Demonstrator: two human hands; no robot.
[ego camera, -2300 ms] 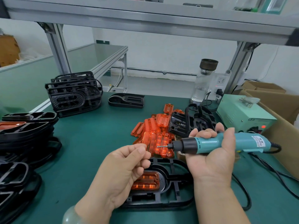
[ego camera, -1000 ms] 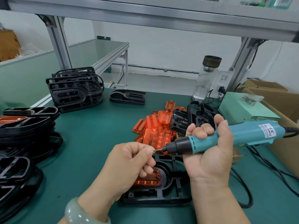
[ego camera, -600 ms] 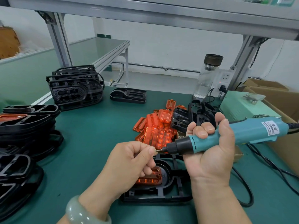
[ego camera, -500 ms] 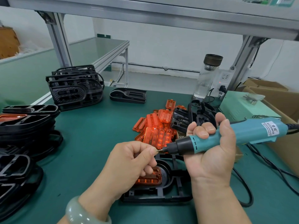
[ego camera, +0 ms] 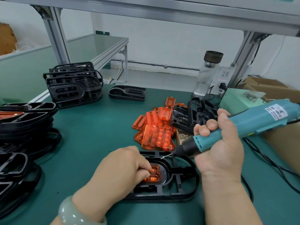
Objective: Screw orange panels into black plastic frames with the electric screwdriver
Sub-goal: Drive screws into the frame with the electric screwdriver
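Green bench mat [ego camera: 97, 135] under an aluminium rack [ego camera: 55, 30], white wall [ego camera: 162, 46] behind. At left, stacks of black frames [ego camera: 73, 88]; in the middle, a loose pile of orange panels [ego camera: 155, 135]. Near the front edge, one black frame [ego camera: 178, 194] lying flat. Right hand [ego camera: 222, 153] wrapped fully round the electric screwdriver [ego camera: 259, 120], bit tilted down just above the frame. Left hand [ego camera: 120, 168] with fingers curled, tips pinning the orange panel [ego camera: 155, 174] into the frame's recess. On the bit tip, a small screw [ego camera: 163, 157]. Panel probably light, slick and brittle (thin clear plastic): best pressed flat beside the screw hole.
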